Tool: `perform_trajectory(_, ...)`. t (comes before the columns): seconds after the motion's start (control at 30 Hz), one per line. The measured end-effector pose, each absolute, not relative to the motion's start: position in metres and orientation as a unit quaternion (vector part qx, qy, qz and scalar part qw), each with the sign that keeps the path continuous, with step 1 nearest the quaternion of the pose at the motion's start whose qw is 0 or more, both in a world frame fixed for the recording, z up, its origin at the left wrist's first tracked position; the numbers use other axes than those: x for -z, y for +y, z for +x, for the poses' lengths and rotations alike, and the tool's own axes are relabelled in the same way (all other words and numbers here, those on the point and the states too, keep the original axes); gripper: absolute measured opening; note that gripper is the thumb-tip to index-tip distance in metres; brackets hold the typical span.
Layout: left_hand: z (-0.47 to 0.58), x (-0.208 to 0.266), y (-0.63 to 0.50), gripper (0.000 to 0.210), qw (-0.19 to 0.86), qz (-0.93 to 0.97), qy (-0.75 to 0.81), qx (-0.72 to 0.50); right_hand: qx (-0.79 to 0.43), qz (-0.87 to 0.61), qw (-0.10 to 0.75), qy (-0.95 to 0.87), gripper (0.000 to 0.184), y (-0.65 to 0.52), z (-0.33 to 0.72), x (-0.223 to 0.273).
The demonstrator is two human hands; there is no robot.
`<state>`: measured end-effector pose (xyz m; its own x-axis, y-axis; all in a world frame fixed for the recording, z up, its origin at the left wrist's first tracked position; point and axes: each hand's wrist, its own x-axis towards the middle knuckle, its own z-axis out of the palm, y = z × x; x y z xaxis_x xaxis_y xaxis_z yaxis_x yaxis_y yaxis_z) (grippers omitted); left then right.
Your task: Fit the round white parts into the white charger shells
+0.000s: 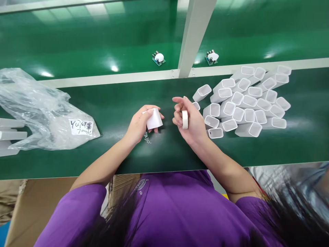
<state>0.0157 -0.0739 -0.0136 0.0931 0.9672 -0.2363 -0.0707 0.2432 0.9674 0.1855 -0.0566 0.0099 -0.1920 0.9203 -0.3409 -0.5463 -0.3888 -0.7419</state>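
My left hand (pixel 143 120) is closed around a short white rounded piece (pixel 155 119), its thumb on top and fingertips showing past the far side. Just below that hand lies a small pile of tiny pale bits (pixel 147 138), too small to name. My right hand (pixel 189 118) is apart from the left one, with the index finger stretched out and the other fingers curled. It holds a narrow white band-shaped piece (pixel 185 119) against the palm. Close to the right hand stand several white, open-ended rectangular plastic tubes (pixel 215 109).
A clear plastic bag (pixel 56 120) with a handwritten label lies at the left, beside more white tubes (pixel 12 134). Two small circuit boards with white domes (pixel 159 58) (pixel 212 57) sit on the raised ledge. A pale metal post (pixel 196 34) rises behind the green table (pixel 164 157).
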Motion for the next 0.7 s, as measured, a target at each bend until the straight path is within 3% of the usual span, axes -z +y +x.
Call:
perform_trajectory(0.2,0.011,0.01,-0.071,0.037,0.628,0.406,0.508,-0.427,-0.821,-0.383,0.372,-0.202,0.037,-0.06,0.184,-0.014)
perform_trajectory(0.27,0.007,0.009,-0.073,0.04,0.603,0.445,0.512,-0.42,-0.805,-0.364,0.381,-0.272,0.035,-0.064,0.185,-0.012)
perform_trajectory(0.43,0.003,0.007,-0.085,0.042,0.458,0.599,0.532,-0.386,-0.581,-0.433,0.486,-0.488,0.034,-0.075,0.187,-0.01)
perform_trajectory(0.57,0.006,0.007,-0.091,0.036,0.303,0.699,0.528,-0.376,-0.479,-0.444,0.48,-0.586,0.023,-0.082,0.183,-0.008)
perform_trajectory(0.7,0.008,0.005,-0.092,0.038,0.251,0.726,0.527,-0.365,-0.427,-0.426,0.487,-0.632,0.022,-0.085,0.178,-0.001)
